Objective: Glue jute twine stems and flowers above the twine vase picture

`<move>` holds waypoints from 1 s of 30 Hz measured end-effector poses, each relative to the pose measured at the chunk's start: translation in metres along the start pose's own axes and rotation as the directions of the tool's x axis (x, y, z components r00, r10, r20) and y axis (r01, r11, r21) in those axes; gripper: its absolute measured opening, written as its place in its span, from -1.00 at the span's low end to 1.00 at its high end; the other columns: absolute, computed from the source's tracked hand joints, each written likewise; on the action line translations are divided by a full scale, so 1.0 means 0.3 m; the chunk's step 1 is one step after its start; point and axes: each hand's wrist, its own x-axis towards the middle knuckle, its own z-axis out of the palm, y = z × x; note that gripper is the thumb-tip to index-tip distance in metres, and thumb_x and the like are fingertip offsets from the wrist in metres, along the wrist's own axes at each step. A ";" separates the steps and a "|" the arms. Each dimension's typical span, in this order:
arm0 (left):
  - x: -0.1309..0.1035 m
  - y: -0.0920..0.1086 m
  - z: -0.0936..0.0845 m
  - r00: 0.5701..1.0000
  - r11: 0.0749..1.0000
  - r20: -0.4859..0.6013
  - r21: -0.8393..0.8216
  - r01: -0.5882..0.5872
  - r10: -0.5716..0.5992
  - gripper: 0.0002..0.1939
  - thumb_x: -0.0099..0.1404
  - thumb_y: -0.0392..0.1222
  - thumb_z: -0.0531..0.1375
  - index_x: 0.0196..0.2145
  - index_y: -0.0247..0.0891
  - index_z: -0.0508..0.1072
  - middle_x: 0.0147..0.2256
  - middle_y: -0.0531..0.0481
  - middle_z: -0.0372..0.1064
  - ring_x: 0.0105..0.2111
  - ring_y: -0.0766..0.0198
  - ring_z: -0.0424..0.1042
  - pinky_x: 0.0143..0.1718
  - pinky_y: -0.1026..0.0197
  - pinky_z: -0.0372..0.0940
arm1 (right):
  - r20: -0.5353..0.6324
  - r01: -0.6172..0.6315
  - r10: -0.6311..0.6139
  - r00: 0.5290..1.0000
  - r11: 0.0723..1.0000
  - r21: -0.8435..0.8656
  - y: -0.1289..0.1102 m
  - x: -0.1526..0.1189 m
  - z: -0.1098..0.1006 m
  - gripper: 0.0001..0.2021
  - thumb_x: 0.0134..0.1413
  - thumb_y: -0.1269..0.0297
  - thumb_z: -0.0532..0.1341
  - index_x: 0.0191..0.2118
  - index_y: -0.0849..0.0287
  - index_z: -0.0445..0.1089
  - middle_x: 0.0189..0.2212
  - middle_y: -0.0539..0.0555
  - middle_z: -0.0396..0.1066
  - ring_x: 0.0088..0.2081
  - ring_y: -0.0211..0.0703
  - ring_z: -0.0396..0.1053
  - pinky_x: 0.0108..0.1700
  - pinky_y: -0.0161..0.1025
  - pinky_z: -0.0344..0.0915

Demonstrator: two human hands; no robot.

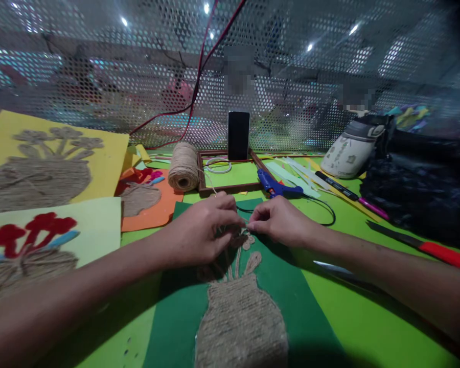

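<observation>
A green sheet (pixel 306 306) lies before me, bearing a vase shape (pixel 241 322) of wound jute twine with twine stems and petals above it. Over the upper part of this design, my left hand (pixel 210 225) is closed with curled fingers; a strand of twine runs to it from the jute spool (pixel 184 166). My right hand (pixel 278 220) pinches thin twine just beside the left fingertips, above a small twine flower (pixel 247 241). The fingers partly hide the twine between them and some of the flowers.
A blue glue gun (pixel 278 185) rests by a brown frame (pixel 230 192), where a phone (pixel 238 135) stands. Red-handled scissors (pixel 444 253) and a blade (pixel 337 270) lie right, near a marker (pixel 336 185), bottle (pixel 347 151) and black bag (pixel 429 189). Finished-looking sheets (pixel 109 153) lie left.
</observation>
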 end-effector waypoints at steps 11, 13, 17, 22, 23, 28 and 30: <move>0.031 -0.039 0.064 0.996 0.991 -0.087 0.128 0.047 -0.036 -0.88 0.32 -0.30 0.18 -0.33 -0.32 0.54 -0.43 -0.02 0.46 -0.39 0.25 0.33 -0.21 0.16 0.22 | -0.030 0.004 -0.006 1.000 0.998 -0.057 -0.002 0.001 0.011 -0.90 0.01 0.46 0.29 -0.47 0.29 0.56 -0.69 -0.04 0.36 -0.69 -0.40 0.14 -0.56 -0.33 0.12; 0.030 -0.038 0.068 0.995 0.990 -0.085 0.130 0.056 -0.046 -0.86 0.30 -0.31 0.18 -0.38 -0.32 0.53 -0.45 -0.03 0.44 -0.39 0.25 0.32 -0.30 0.20 0.20 | -0.027 0.008 -0.009 1.000 0.998 -0.068 -0.002 0.001 0.010 -0.90 0.01 0.44 0.30 -0.46 0.29 0.56 -0.68 -0.03 0.37 -0.68 -0.39 0.15 -0.56 -0.33 0.13; 0.023 -0.031 0.068 0.997 0.990 -0.040 0.122 0.073 -0.069 -0.85 0.30 -0.33 0.15 -0.37 -0.33 0.52 -0.43 -0.04 0.40 -0.38 0.24 0.31 -0.36 0.23 0.19 | -0.033 0.025 -0.028 0.999 0.996 -0.085 -0.004 0.000 -0.010 -0.92 0.01 0.42 0.30 -0.44 0.27 0.56 -0.65 -0.02 0.42 -0.67 -0.37 0.19 -0.55 -0.33 0.16; 0.017 -0.010 0.055 0.992 0.984 0.010 0.128 0.126 -0.128 -0.87 0.26 -0.31 0.14 -0.35 -0.32 0.50 -0.39 -0.06 0.41 -0.33 0.21 0.31 -0.30 0.19 0.22 | -0.028 0.120 -0.127 0.991 0.974 -0.192 -0.006 -0.004 -0.044 -0.89 0.00 0.49 0.28 -0.44 0.26 0.58 -0.55 0.04 0.50 -0.51 -0.26 0.37 -0.42 -0.31 0.25; 0.017 -0.007 0.054 0.991 0.983 0.017 0.131 0.131 -0.135 -0.87 0.26 -0.30 0.14 -0.35 -0.32 0.50 -0.39 -0.06 0.41 -0.33 0.21 0.31 -0.28 0.19 0.22 | 0.002 0.168 -0.172 0.985 0.961 -0.220 -0.004 -0.006 -0.046 -0.88 -0.01 0.51 0.28 -0.43 0.26 0.58 -0.52 0.06 0.52 -0.47 -0.24 0.40 -0.38 -0.30 0.27; 0.014 -0.006 0.055 0.988 0.983 0.054 0.124 0.135 -0.143 -0.88 0.26 -0.30 0.13 -0.36 -0.32 0.48 -0.41 -0.05 0.39 -0.34 0.21 0.30 -0.30 0.18 0.21 | 0.123 0.401 -0.383 0.916 0.846 -0.351 0.011 -0.016 -0.030 -0.80 0.05 0.55 0.24 -0.30 0.22 0.61 -0.39 0.11 0.54 -0.32 -0.18 0.45 -0.24 -0.29 0.31; 0.013 -0.005 0.056 0.989 0.985 0.061 0.114 0.130 -0.137 -0.87 0.26 -0.30 0.13 -0.36 -0.33 0.48 -0.41 -0.04 0.38 -0.35 0.22 0.30 -0.30 0.18 0.20 | 0.139 0.431 -0.411 0.901 0.815 -0.387 0.017 -0.020 -0.023 -0.78 0.07 0.56 0.22 -0.29 0.22 0.61 -0.38 0.13 0.53 -0.31 -0.17 0.45 -0.23 -0.29 0.31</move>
